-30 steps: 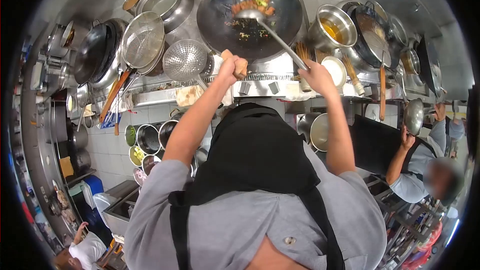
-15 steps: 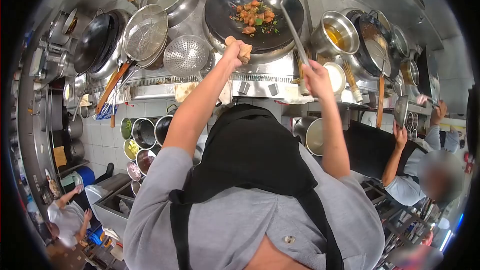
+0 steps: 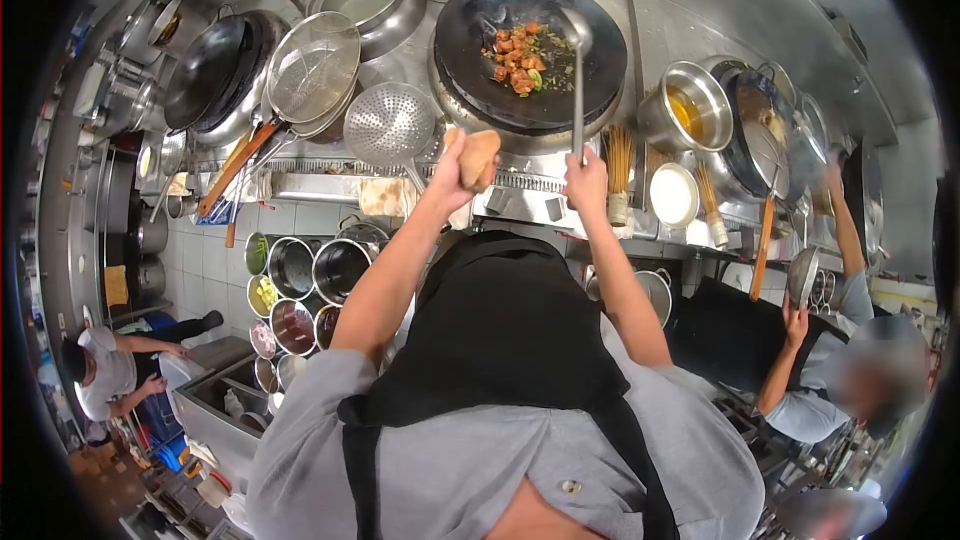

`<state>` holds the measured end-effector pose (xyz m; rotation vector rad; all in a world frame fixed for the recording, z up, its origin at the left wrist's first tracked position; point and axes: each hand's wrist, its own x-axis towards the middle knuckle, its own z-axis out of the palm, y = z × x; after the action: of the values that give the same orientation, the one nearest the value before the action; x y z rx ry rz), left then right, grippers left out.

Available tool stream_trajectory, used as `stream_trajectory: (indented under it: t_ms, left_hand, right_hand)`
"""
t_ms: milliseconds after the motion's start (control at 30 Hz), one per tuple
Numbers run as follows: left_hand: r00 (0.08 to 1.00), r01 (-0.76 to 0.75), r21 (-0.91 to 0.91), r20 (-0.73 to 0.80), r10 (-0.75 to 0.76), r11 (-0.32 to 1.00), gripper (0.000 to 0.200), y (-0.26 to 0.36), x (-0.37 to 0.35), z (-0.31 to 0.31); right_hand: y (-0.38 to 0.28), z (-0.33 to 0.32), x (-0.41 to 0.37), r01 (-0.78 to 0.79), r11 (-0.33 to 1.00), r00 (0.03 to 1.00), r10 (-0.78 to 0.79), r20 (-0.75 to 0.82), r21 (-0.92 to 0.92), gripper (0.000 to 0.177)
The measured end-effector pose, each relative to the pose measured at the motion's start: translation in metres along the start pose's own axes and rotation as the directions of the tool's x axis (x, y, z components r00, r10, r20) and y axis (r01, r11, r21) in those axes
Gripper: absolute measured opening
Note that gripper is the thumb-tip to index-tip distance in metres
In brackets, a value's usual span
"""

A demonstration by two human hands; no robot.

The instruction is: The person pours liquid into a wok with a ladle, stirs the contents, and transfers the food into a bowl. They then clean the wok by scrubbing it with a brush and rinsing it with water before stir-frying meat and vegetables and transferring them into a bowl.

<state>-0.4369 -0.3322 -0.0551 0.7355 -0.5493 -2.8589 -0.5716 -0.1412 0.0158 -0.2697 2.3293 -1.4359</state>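
Observation:
My left hand is closed around a folded tan cloth just off the near-left rim of a black wok. Whether a wok handle sits inside the cloth is hidden. My right hand grips the end of a long metal ladle, whose bowl rests inside the wok on its right side. Browned chunks of food lie in the wok's middle, with green and reddish bits scattered to their right.
Left of the wok are a perforated skimmer and a wire strainer. On the right stand a bamboo brush, a white bowl and a pot of yellow oil. A co-worker works at the right.
Both hands have drawn closer to my body. The ladle now points straighter toward me. The food has shifted in the wok, and the view has moved slightly.

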Motion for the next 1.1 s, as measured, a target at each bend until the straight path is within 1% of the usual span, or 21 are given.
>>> stream_trajectory:
  t_ms: [67,133,200,233,267,333,400,467,533,600,667,733,767,800,867,900,933,967,1000,1067,1100]
  left_hand:
    - [0.995,-0.04,0.036,0.095,0.036,0.999,0.055,0.003,0.04,0.011]
    - [0.997,0.0,0.086,-0.083,0.008,0.996,0.055,0.0,0.08,0.028]
    - [0.985,0.007,0.067,-0.171,0.004,0.998,0.054,-0.005,0.116,0.028]
    - [0.97,0.005,0.092,-0.243,0.017,0.996,0.05,-0.01,0.131,0.023]
    - [0.95,0.014,0.117,-0.312,0.023,0.993,0.047,-0.013,0.138,0.018]
    - [0.883,-0.017,0.122,-0.464,0.072,0.992,0.043,-0.01,0.118,0.043]
    - [0.867,-0.018,0.079,-0.495,0.055,0.997,0.034,-0.007,0.132,0.038]
    - [0.896,0.054,-0.036,-0.44,-0.065,0.998,0.024,-0.001,0.127,0.047]
    - [0.88,0.095,0.03,-0.471,-0.069,0.995,0.017,-0.009,0.152,0.029]
    - [0.894,0.217,0.077,-0.416,-0.167,0.973,0.019,0.006,0.097,0.074]
    - [0.894,0.243,0.041,-0.396,-0.207,0.969,0.018,0.011,0.066,0.092]
    - [0.917,0.215,0.226,-0.381,-0.117,0.95,0.016,0.009,0.044,0.085]
    - [0.897,0.134,0.266,-0.442,-0.002,0.955,0.012,-0.002,0.041,0.069]
    - [0.952,0.042,0.276,-0.302,0.045,0.96,0.009,-0.013,0.042,0.034]
    - [0.956,0.027,0.272,-0.287,0.054,0.962,0.012,-0.031,0.028,0.001]
    - [0.937,0.116,0.186,-0.346,-0.045,0.976,0.013,-0.036,0.02,-0.006]
    - [0.908,0.196,0.093,-0.394,-0.145,0.976,0.014,-0.039,0.017,-0.011]
    - [0.909,0.194,0.09,-0.39,-0.145,0.977,0.014,-0.037,0.014,-0.01]
    - [0.929,0.211,0.09,-0.328,-0.171,0.973,0.015,-0.032,0.01,-0.005]
    - [0.965,0.172,0.151,-0.226,-0.135,0.974,0.016,-0.023,0.006,0.016]
    - [0.952,0.16,0.185,-0.288,-0.102,0.97,0.014,-0.016,0.006,0.04]
  right_hand:
    - [0.023,0.009,0.049,0.159,0.97,0.987,-0.157,0.026,-0.181,0.039]
    - [0.033,0.006,0.078,0.24,0.944,0.966,-0.209,0.151,-0.226,0.036]
    - [0.014,-0.015,0.067,0.169,0.941,0.95,-0.077,0.302,-0.292,0.034]
    - [0.053,-0.027,0.084,0.513,0.779,0.854,-0.417,0.312,-0.362,0.037]
    - [0.055,-0.042,0.084,0.451,0.779,0.877,-0.296,0.378,-0.436,0.038]
    - [0.017,-0.06,0.04,0.342,0.596,0.94,-0.22,0.263,-0.726,0.035]
    - [0.005,-0.074,0.005,0.367,0.605,0.93,-0.243,0.275,-0.706,0.03]
    - [-0.018,-0.106,-0.019,0.356,0.61,0.934,-0.249,0.256,-0.708,0.024]
    - [-0.059,-0.152,-0.044,0.206,0.871,0.875,0.039,0.482,-0.446,0.021]
    - [-0.099,-0.188,-0.072,0.034,0.917,0.823,0.201,0.531,-0.398,0.018]
    - [-0.112,-0.199,-0.078,0.076,0.869,0.756,0.269,0.596,-0.489,0.019]
    - [-0.07,-0.172,-0.061,0.224,0.814,0.824,0.135,0.55,-0.536,0.024]
    - [-0.031,-0.152,-0.043,0.365,0.73,0.868,-0.042,0.495,-0.577,0.025]
    - [0.001,-0.135,-0.025,0.484,0.612,0.865,-0.226,0.448,-0.625,0.026]
    - [0.01,-0.108,-0.019,0.368,0.646,0.929,-0.238,0.282,-0.669,0.027]
    - [0.021,-0.106,-0.02,0.366,0.646,0.931,-0.241,0.276,-0.67,0.027]
    - [0.03,-0.106,-0.023,0.36,0.785,0.93,-0.256,0.265,-0.504,0.024]
    - [0.035,-0.109,-0.028,0.341,0.885,0.929,-0.267,0.256,-0.316,0.022]
    - [0.031,-0.112,-0.037,0.344,0.883,0.929,-0.27,0.254,-0.32,0.022]
    - [0.015,-0.121,-0.059,-0.021,0.999,0.927,0.011,0.374,0.024,0.018]
    - [-0.006,-0.124,-0.065,-0.172,0.984,0.928,0.149,0.342,0.038,0.019]
